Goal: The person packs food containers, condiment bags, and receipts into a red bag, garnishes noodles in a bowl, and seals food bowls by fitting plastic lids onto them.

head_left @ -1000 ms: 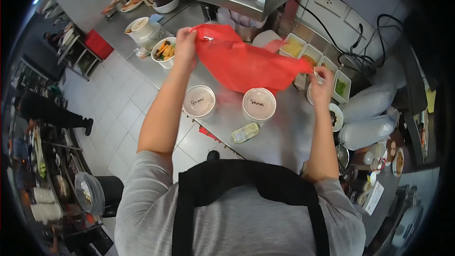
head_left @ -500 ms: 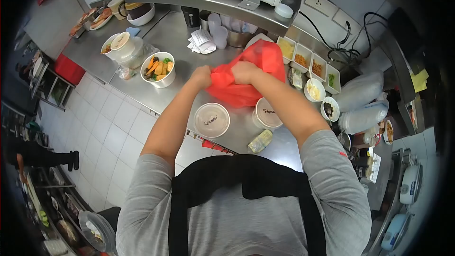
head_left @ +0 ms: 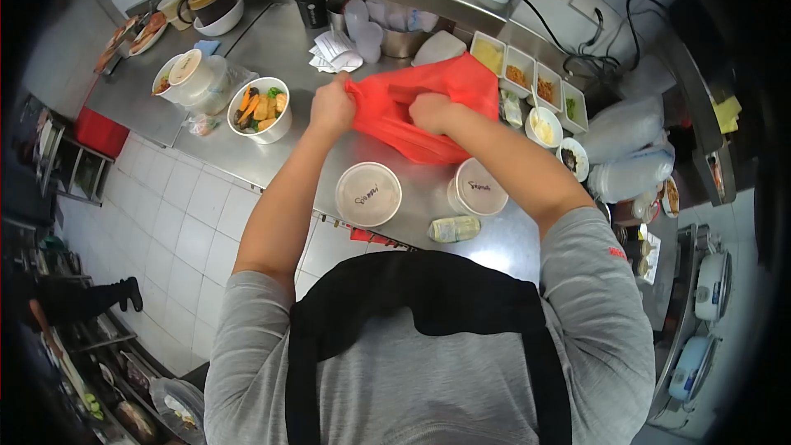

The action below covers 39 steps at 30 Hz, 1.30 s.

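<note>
1. Red plastic bag (head_left: 402,137), thin and crumpled, is held over the steel counter (head_left: 288,56), at 12 o'clock from the black apron (head_left: 445,292).
2. The left hand (head_left: 332,107) is closed on the edge of the bag at its 9 o'clock side. This grip looks firm and should stay quiet, so that the mouth does not collapse.
3. The right hand (head_left: 430,112) is at the opening of the bag, its fingers curled. I cannot tell whether they pinch the plastic or only push against it.
4. For good spreading of the mouth, I think the right hand should press outward toward 3 o'clock, slowly, because thin plastic may tear.
5. Two lidded tubs with handwriting stand below the bag: one (head_left: 368,194) at 7 o'clock, one (head_left: 482,187) at 5 o'clock. The right forearm passes close to the second, so the elbow should be kept high.
6. At 9 o'clock, beyond the left hand, an uncovered bowl of vegetables (head_left: 260,110) deserves care against bumping.
</note>
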{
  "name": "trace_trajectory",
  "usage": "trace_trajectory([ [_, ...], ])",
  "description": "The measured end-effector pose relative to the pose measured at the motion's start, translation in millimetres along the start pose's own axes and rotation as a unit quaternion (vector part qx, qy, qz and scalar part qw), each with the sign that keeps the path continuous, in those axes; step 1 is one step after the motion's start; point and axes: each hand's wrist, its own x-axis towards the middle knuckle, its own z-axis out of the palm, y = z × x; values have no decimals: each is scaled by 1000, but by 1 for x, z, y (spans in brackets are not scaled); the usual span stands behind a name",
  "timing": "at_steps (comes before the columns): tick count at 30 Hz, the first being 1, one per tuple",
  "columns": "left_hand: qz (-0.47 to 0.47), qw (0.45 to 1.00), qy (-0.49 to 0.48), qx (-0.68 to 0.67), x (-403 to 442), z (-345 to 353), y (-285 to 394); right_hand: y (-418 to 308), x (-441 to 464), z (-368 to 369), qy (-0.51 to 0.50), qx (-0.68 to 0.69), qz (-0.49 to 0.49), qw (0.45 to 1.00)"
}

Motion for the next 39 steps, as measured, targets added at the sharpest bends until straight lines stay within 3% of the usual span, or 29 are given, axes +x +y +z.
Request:
trace_trajectory([
  [1, 44, 998, 26, -24, -2, -4, 7, 2, -12, -2, 77, 69, -19, 994],
  [2, 88, 994, 51, -49, -3, -10, 11, 8, -29, -4, 225, 122, -110, 960],
  [3, 128, 986, 77, -74, -7, -18, 16, 10, -55, -12, 366, 169, -197, 894],
  [5, 235, 961, 53, -137, -18, -37, 27, -6, -137, -45, 359, 298, -129, 875],
  [6, 288, 942, 44, -167, -24, -48, 33, -6, -169, -45, 303, 309, -14, 902],
  [9, 189, 907, -172, -335, -55, -76, 58, 9, -222, 11, 169, 291, 254, 907],
  [11, 159, 943, -198, -215, -69, -88, 78, 15, -217, 82, 73, 327, 348, 875],
  [13, 124, 954, -247, -117, -71, -98, 95, 0, -207, 124, 123, 603, 330, 716],
  [14, 138, 954, -212, -162, -67, -91, 90, -3, -203, 138, 143, 720, 307, 606],
  [16, 165, 944, -140, -248, -51, -72, 74, 2, -203, 158, 230, 731, 270, 582],
  [17, 116, 916, -179, -340, -44, -72, 69, 8, -206, 166, 273, 735, 250, 568],
  [19, 15, 824, -250, -508, -33, -78, 62, 17, -223, 138, 246, 717, 268, 594],
  [22, 59, 808, -289, -511, -31, -81, 53, 26, -232, 123, 204, 652, 298, 667],
  [24, 77, 842, -286, -451, -41, -79, 57, 10, -223, 117, 208, 554, 335, 733],
  [26, 101, 856, -276, -425, -47, -78, 63, -7, -195, 125, 334, 303, 240, 859],
  [28, 130, 855, -260, -430, -52, -77, 68, -48, -168, 106, 299, 243, 295, 874],
  [31, 140, 850, -251, -441, -53, -72, 66, -60, -161, 77, 229, 265, 358, 866],
  [34, 119, 866, -290, -389, -52, -84, 63, -30, -184, 70, 231, 280, 341, 867],
  [39, 103, 853, -293, -420, -54, -81, 58, -18, -211, -31, 292, 392, 126, 863],
])
